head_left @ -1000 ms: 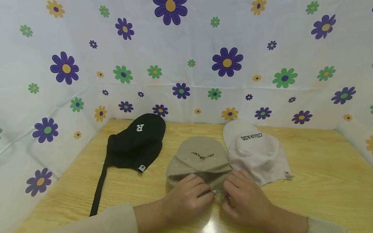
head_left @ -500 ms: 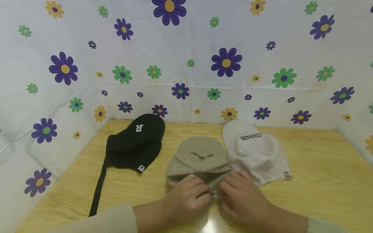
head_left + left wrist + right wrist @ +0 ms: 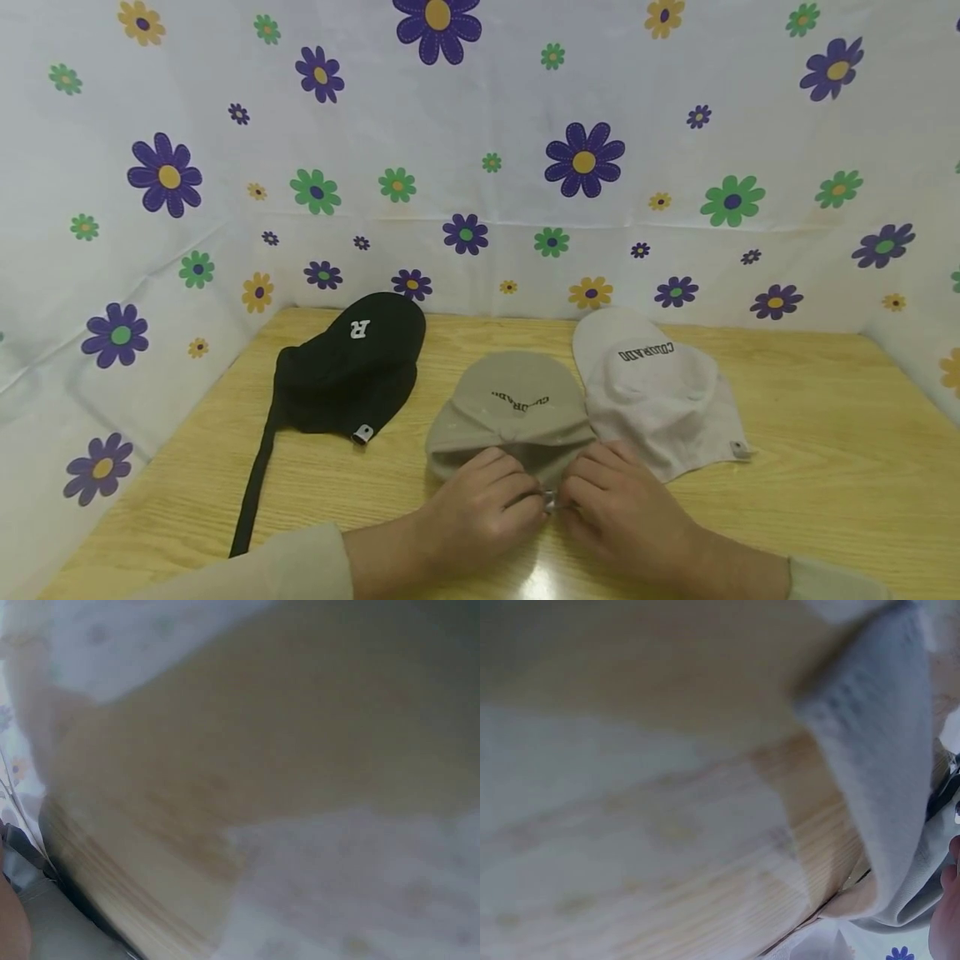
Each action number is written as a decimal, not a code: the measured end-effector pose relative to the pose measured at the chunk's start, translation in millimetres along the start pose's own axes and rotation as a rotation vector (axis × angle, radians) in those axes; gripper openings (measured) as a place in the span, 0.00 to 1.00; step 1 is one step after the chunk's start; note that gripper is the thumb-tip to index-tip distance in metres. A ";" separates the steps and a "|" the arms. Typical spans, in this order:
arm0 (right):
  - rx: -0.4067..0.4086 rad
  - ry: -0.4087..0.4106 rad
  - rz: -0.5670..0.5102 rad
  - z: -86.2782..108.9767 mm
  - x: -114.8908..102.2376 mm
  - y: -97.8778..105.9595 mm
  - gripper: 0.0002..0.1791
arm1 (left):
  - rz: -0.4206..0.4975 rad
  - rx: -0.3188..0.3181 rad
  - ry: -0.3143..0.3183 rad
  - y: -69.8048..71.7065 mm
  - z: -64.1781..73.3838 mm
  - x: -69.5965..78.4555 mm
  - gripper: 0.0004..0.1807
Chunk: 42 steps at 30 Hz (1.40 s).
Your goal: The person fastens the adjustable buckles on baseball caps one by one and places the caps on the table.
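Observation:
A beige baseball cap (image 3: 517,375) with dark lettering on its front lies mid-table in the head view, its brim pointing away and its back opening facing me. At the near edge of that opening, my left hand (image 3: 487,504) pinches the back strap beside a small metal buckle (image 3: 551,501). My right hand (image 3: 626,504) pinches the strap's other side, its curled fingers right at the buckle. The fingers hide most of the strap. Both wrist views are blurred and show neither the cap nor the fingers' grip.
A black cap (image 3: 352,367) with a white letter R lies at left, its long strap (image 3: 255,492) trailing toward the front. Close behind the right hand sits an off-white cap (image 3: 660,383). A flowered cloth (image 3: 495,100) hangs behind the wooden table (image 3: 840,433).
My right hand has shifted slightly left, narrowing the gap to the left hand at the buckle. The left hand and all three caps stay in place.

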State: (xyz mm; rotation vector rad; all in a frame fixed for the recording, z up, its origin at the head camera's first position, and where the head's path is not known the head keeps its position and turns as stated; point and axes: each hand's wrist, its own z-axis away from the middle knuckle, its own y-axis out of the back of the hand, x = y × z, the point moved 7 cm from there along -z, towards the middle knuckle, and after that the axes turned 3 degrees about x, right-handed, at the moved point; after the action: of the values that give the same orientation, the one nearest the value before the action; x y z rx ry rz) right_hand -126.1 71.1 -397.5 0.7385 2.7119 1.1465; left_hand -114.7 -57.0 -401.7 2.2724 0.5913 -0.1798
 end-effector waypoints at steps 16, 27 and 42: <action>0.033 0.005 0.001 -0.8 0.3 3.4 0.09 | -0.005 0.015 0.014 0.5 0.0 -1.5 0.01; 0.070 0.005 0.002 -0.2 1.7 5.9 0.07 | -0.016 0.005 0.039 0.7 -2.4 -2.5 0.03; 0.079 0.007 -0.012 -2.7 0.7 7.3 0.08 | -0.058 -0.022 0.074 -0.5 -3.2 -4.4 0.05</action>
State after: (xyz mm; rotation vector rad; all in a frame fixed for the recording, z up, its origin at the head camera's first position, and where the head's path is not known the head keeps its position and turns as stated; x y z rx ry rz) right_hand -124.6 74.0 -390.5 0.7290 2.7776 1.0476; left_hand -119.0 -56.0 -398.5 2.2495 0.6945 -0.1170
